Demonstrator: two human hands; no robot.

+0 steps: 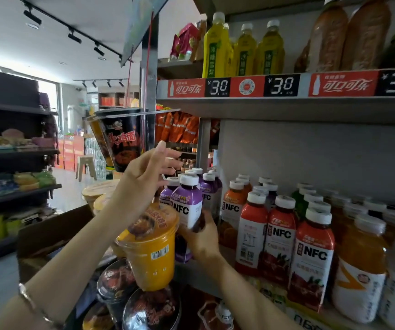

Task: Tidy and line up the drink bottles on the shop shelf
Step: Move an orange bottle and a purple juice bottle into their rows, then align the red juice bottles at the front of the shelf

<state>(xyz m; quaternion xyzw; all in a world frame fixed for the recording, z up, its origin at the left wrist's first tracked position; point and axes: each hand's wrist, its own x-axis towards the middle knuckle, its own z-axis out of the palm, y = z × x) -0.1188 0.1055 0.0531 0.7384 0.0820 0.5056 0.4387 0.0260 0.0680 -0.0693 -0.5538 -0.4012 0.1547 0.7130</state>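
**Squaring up the purple juice row on the shop shelf**

Gripping the front purple bottle (188, 203) low on its body with the right hand (201, 236), fingers (207, 219) curled round it and thumb up the side. Standing upright, white cap on top, long axis straight up and down, at the left end of the lower shelf (206, 275), just ahead of the rest of the purple row. Might be lifted a touch off the board, but can't tell with the yellow noodle cup (151, 251) blocking the base.

Holding the left hand (147, 170) up above and to the left of the caps, fingers (167, 154) loosely spread, pinching nothing, touching nothing as far as can be seen. So definitely a right-hand job: right on the bottle, with the left only near and free to steady a cap.

Comes down to one thing next, I reckon: getting that bottle square with the purple caps directly behind it, and probably forward toward the line of the front red bottles (251, 234) on the right. Label facing out too.

Material-wise: smooth plastic with squared shoulders, glossy wrap label, ribbed white screw cap. Probably a bit slippery but easy enough to hold at that width. Same shape on the orange juice bottle (232, 208) next door. Worth watching the noodle cup just beside the right wrist, perched on a stack of tubs and easy to knock.
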